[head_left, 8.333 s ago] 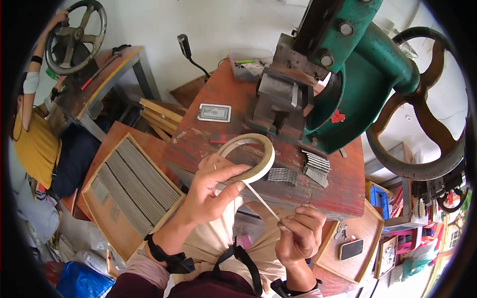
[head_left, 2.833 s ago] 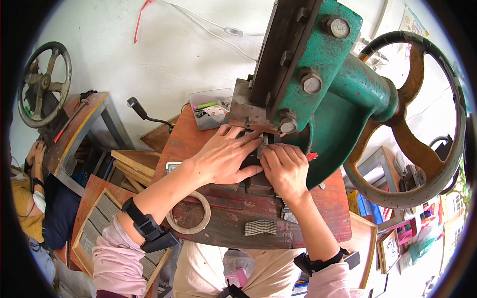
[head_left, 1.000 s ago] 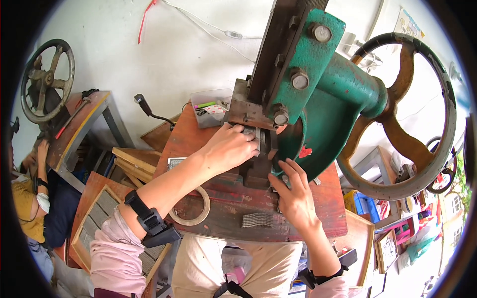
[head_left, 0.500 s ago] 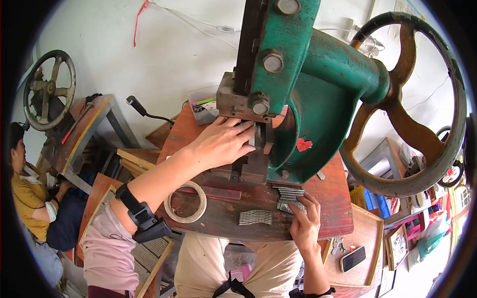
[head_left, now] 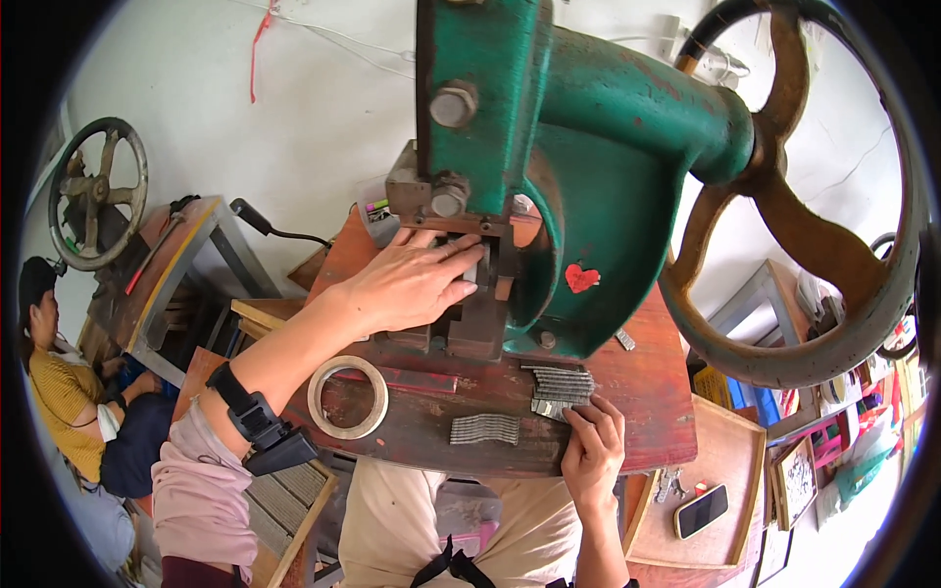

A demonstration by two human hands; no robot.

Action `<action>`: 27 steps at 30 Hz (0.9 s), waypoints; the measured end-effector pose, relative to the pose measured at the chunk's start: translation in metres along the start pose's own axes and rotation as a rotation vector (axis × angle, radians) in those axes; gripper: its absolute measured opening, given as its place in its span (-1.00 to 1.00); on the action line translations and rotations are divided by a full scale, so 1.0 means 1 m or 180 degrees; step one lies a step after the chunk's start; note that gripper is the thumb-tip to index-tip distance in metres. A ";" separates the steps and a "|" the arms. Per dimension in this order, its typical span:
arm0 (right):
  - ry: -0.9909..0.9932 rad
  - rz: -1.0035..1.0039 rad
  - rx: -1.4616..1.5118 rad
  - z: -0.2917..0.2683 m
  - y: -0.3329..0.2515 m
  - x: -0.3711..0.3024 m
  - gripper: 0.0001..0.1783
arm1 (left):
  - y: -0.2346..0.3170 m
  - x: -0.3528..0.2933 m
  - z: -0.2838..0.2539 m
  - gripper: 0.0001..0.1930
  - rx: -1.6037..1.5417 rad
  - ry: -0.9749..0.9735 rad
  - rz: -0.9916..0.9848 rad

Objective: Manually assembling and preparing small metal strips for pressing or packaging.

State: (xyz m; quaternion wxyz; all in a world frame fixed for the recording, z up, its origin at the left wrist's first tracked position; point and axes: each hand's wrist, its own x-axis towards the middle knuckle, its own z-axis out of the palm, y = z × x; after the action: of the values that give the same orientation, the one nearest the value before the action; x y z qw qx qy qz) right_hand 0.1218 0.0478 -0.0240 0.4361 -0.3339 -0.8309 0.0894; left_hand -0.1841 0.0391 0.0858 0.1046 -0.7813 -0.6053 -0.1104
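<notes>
My left hand (head_left: 407,284) reaches into the die (head_left: 480,333) beneath the ram of a green hand press (head_left: 627,235). Its fingers are spread and lie on the die, beside a small grey metal piece (head_left: 481,265); the fingertips are partly hidden under the ram block. At the near right of the bench, my right hand (head_left: 594,446) has its fingers curled together against a pile of thin grey metal strips (head_left: 562,384). Whatever is between those fingers is too small to make out. A neat row of similar strips (head_left: 485,429) lies left of it.
A roll of tape (head_left: 319,397) lies on the wooden bench (head_left: 647,392), near a dark red bar (head_left: 421,380). The press's large handwheel (head_left: 804,367) stands at right. A phone (head_left: 702,512) rests in a wooden tray (head_left: 735,421). Another person (head_left: 64,392) sits at far left.
The view has shifted, so the press appears farther left. My left hand stays at the die. My right fingers have drawn back from over the strips to the pile's near edge.
</notes>
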 end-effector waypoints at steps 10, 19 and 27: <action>0.0080 -0.0085 0.0023 -0.001 0.001 -0.003 -0.70 | 0.006 -0.001 -0.002 -0.50 -0.0172 0.0357 -0.0116; 0.0308 0.0373 0.0275 -0.004 0.003 -0.003 -0.72 | 0.058 -0.136 -0.004 -0.56 -0.1211 0.1435 -0.1133; 0.0372 0.0148 0.0296 0.002 0.002 0.001 -0.73 | 0.083 -0.218 0.029 -0.71 -0.0519 0.0788 -0.1720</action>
State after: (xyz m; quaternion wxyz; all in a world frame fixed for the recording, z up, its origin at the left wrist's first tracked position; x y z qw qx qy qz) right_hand 0.1209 0.0500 -0.0252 0.4968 -0.3371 -0.7910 0.1183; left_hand -0.1553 -0.1740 -0.0091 0.0814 -0.5785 -0.7630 -0.2767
